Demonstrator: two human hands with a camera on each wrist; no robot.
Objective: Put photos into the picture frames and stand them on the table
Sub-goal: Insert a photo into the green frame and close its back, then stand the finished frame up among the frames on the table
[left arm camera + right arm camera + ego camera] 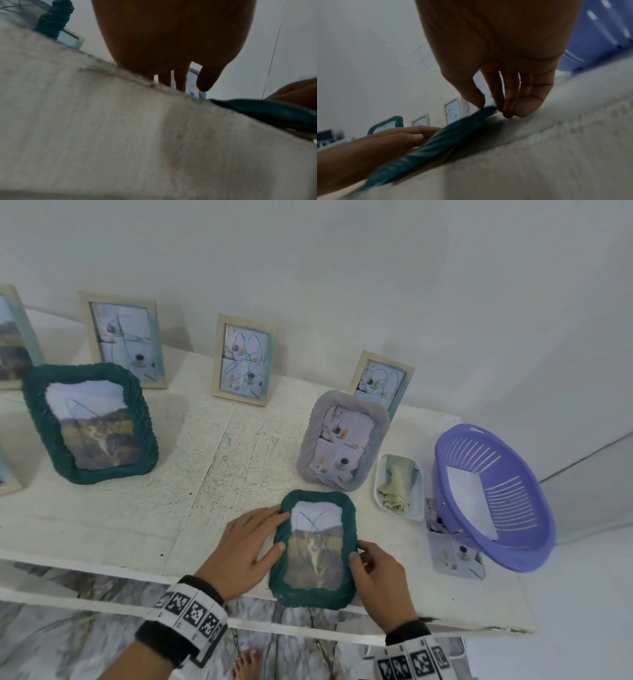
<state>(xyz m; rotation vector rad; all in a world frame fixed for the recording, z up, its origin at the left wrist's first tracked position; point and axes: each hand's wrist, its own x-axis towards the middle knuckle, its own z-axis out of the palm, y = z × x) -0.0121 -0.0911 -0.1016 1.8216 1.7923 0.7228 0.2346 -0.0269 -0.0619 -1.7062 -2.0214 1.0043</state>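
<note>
Head view shows a small dark green frame (313,549) with a landscape photo (315,553) inside it, lying face up at the near edge of the white table (137,508), between both hands. The left hand (245,546) lies along the left side of this frame, its fingers nearly straight and touching the green border, the thumb on the left rim; it does not grasp. The right hand (378,580) is at the right side, with the thumb on top of the rim and the curled fingers against the outer edge, so it pinches the frame lightly. In the right wrist view the same frame (436,138) looks raised a little on its right edge, under the thumb, but the picture is blurred. The left wrist view is dark and shows only the left palm (171,33) above the table edge and one corner of the frame (274,112). A larger green frame (90,422) stands upright on the left part of the table, and a grey frame (342,436) stands behind the small one. Three light wooden frames (243,359) stand in a row near the wall. To the right is a small white tray with a cloth (399,486), and a purple plastic basket (493,494) that holds white paper and rests partly on a loose photo (457,553).
</note>
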